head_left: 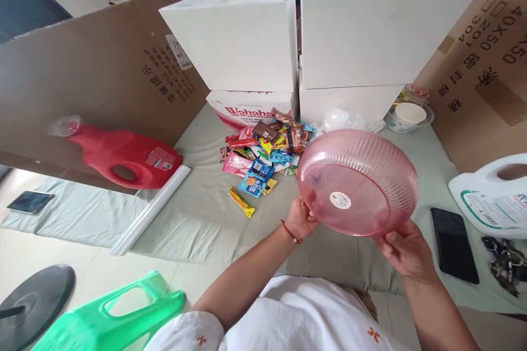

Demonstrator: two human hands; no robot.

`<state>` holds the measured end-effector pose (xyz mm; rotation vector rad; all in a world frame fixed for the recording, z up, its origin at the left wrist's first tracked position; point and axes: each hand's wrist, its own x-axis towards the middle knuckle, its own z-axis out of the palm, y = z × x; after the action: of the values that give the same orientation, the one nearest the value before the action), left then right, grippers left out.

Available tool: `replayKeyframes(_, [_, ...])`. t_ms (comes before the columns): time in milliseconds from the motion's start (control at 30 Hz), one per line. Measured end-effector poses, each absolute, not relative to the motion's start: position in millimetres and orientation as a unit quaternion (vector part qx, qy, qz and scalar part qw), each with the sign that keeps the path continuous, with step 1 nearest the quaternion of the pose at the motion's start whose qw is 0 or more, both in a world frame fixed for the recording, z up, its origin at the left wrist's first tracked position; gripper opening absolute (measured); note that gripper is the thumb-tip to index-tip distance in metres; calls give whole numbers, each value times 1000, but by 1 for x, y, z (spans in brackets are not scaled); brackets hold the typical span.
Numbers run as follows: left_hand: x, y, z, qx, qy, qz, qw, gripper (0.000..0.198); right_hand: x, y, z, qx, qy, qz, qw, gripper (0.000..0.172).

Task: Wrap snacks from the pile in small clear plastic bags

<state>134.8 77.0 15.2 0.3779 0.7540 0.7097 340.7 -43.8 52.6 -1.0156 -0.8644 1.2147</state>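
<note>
A clear pink ribbed plastic bowl (358,181) is tilted on its side above the cloth, its base with a round white sticker facing me. My left hand (302,219), a red string bracelet on the wrist, grips the bowl's lower left edge. On the lower right edge my right hand (405,247) is closed, thumb and fingers pinching the rim. Beyond the bowl and to its left lies a heap of wrapped snacks (265,148) in mixed colours, partly hidden by the bowl. One yellow snack bar (241,202) rests apart, nearer to me.
White boxes (251,46) stand behind the snacks, with cardboard walls (102,66) at both sides. A red jug (127,156) and a plastic roll (152,211) lie left. At right are a black phone (455,245), keys (506,263), a white jug (494,197) and stacked bowls (409,115).
</note>
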Motion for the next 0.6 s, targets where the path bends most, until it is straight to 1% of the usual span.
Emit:
replayKeyframes(67, [135,69,12,223,365,323,844,32,350,-55,54,-486,-395,474,619,17])
replayKeyframes(133, [125,64,13,358,397,332,777,32,361,-57,60,-565,-449,379,579,14])
replayKeyframes(200, [105,61,12,539,438,344,632,27,373,-48,66,-645,-529,239,497,14])
replayKeyframes(233, [92,59,10,599,446,341,571,23,380,-41,68,-673,-565,166,448,15])
replayKeyframes(300, [63,56,3,661,471,354,465,18,395,-25,65,-705,-607,42,364,21])
replayKeyframes(367, [32,51,-7,685,509,369,369,19,412,-9,55,-740,-602,-36,297,28])
replayKeyframes(467, [-12,36,-25,695,565,364,254,22,438,13,34,-806,-552,-89,197,27])
replayKeyframes(533, [-36,23,-37,703,594,343,186,23,456,29,21,-842,-516,-82,131,23])
replayKeyframes(600, [-53,11,-47,718,612,309,119,25,474,46,11,-863,-495,-55,88,21])
